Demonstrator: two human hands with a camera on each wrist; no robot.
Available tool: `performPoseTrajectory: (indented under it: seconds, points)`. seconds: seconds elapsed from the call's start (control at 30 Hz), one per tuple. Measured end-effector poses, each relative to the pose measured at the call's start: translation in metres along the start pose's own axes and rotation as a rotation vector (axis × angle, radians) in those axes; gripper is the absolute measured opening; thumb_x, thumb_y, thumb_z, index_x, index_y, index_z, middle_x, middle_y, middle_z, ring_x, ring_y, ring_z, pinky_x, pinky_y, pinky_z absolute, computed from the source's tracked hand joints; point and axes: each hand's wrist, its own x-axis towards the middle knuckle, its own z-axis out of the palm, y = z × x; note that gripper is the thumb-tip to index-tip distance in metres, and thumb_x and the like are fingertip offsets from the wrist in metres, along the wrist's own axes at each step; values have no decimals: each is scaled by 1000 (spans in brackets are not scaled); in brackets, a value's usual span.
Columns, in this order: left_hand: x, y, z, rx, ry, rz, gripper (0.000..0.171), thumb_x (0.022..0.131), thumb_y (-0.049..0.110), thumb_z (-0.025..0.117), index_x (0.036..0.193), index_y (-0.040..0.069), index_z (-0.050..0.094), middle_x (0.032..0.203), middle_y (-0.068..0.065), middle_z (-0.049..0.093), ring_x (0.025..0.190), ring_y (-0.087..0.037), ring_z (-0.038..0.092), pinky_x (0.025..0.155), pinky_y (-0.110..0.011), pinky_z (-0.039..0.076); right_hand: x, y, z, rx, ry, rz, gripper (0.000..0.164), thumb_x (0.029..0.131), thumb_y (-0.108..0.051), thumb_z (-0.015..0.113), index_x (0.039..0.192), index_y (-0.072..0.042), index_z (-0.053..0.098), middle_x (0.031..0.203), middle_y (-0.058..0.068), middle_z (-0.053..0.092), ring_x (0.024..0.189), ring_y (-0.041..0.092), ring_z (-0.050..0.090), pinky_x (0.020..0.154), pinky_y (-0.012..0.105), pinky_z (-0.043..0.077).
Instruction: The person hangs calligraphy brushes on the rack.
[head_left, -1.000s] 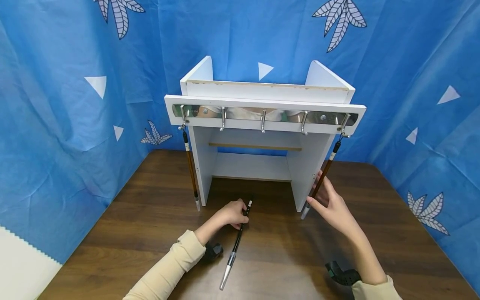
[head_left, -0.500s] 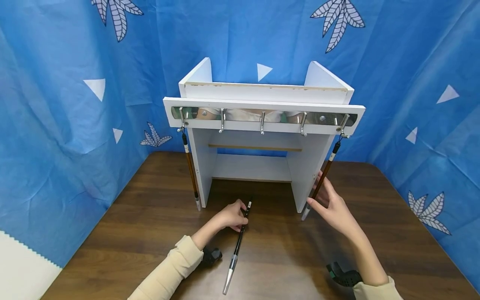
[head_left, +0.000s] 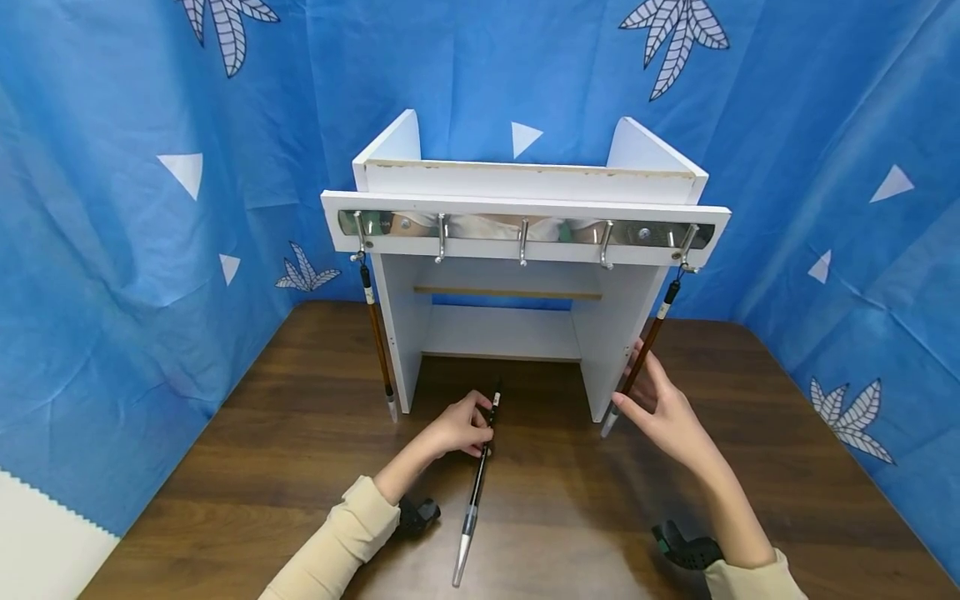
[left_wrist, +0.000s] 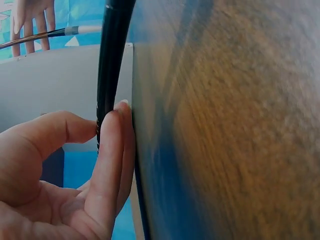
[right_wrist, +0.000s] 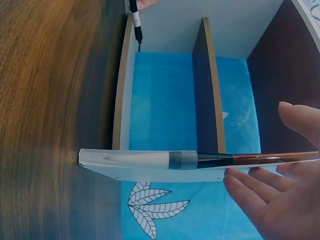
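My left hand (head_left: 459, 423) pinches a black calligraphy brush (head_left: 474, 498) by its upper handle, thumb on one side and fingers on the other. The brush slants low over the table, its clear-capped tip toward me. In the left wrist view the black handle (left_wrist: 111, 60) runs up from the fingertips. A brown brush (head_left: 649, 340) hangs by its loop from the rightmost hook. Beside its lower half is my right hand (head_left: 666, 415), fingers spread loosely and thumb apart. In the right wrist view the brush's capped end (right_wrist: 127, 159) extends past the relaxed fingers (right_wrist: 245, 187).
A white shelf unit (head_left: 525, 183) stands at the back of the brown wooden table (head_left: 247, 467). Across its front runs a rail with several metal hooks (head_left: 523, 242). Another brown brush (head_left: 379, 342) hangs from the leftmost hook. Blue cloth (head_left: 240, 125) surrounds the table.
The black brush's capped end has swung slightly to the right in the left hand's pinch. The right hand stays beside the hanging brush. The head view has shifted a little.
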Motion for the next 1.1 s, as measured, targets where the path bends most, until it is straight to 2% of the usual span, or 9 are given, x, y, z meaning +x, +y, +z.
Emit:
performPoseTrajectory:
  seconds: [0.2,0.3,0.43,0.53,0.6,0.93,1.1]
  points:
    - [-1,7,-1,-45,17,30,43,80,-3,54,119,-1,36,77,-10,54,62,-20,63,53,-31,52,0,-6,-1,-4,-3,17,81,86,-11,59,144,-20,3,143,21,18,116,46,37,85,49,37]
    - [-8,22,-3,-51,27,50,44,80,-4,53,120,-2,35,79,-11,53,64,-24,64,55,-35,52,1,-13,-2,-1,-4,17,81,85,-8,58,144,-15,3,142,24,19,116,47,37,85,50,36]
    - [-9,28,-6,-42,33,65,46,80,-4,53,122,-2,34,80,-12,52,66,-26,64,56,-36,53,4,-9,-2,-13,-8,18,81,86,-11,58,144,-16,2,143,22,17,118,44,36,86,50,36]
    - [-4,20,-6,-39,39,72,46,81,-1,54,122,2,34,82,-11,52,67,-23,64,55,-32,52,4,1,-2,-21,-9,21,81,86,-14,58,144,-21,1,144,19,16,119,43,36,87,49,36]
    - [-5,21,-7,-39,41,78,46,81,-1,54,122,4,34,82,-10,52,68,-22,65,55,-31,52,4,1,-1,-18,-11,22,81,86,-14,58,144,-21,1,144,19,16,118,44,36,87,50,36]
    - [-11,30,-10,-66,62,144,48,82,-2,54,125,3,33,84,-11,52,73,-28,64,57,-36,53,5,3,1,-9,-10,20,82,86,-14,58,143,-23,1,145,18,15,119,43,35,87,48,36]
    - [-14,35,-11,-75,76,154,48,82,-2,54,124,6,34,83,-11,51,73,-28,64,58,-38,53,6,4,1,-5,-6,19,82,86,-13,59,144,-22,1,144,20,16,118,45,35,86,48,36]
